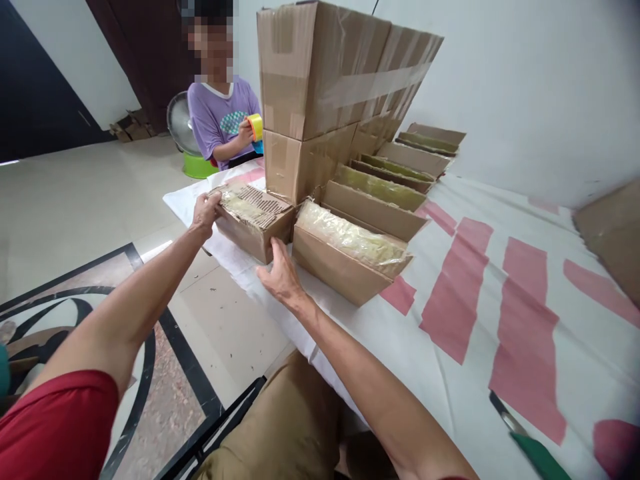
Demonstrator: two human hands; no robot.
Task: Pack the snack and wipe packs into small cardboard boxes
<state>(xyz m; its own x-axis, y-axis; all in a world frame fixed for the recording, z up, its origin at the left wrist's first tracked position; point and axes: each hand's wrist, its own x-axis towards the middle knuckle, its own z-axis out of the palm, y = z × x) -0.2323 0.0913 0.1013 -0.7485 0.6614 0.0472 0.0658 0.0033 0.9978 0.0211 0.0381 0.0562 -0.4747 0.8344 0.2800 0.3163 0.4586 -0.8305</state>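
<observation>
Cardboard box [245,230] is set on the cloth-covered table [450,407] along its edge, in front of the tall stack of taped cartons [345,73] and just beside an open carton [340,270]. Its upper face is partly torn down to bare corrugation, and pale, shiny wrapping is seen along the top.

Its far-left end is held by the left hand [204,215], with the fingers bent over the top edge; where the thumb presses cannot be told. The near-right corner is only touched by the fingertips of the right hand [284,275], whose thumb is spread away from the cardboard, so no firm pinch is made there.

The step in hand is judged to be the steadying or placing of the box, guided from both ends. For the next move, a fuller hold at the right corner seems to be called for if the box is to be lifted or turned; for a slide, even pressure from both sides could be enough, with care taken not to knock the open carton or the stack. Across the table, a yellow tape roll [255,125] is held by a person in a purple shirt [213,127].
</observation>
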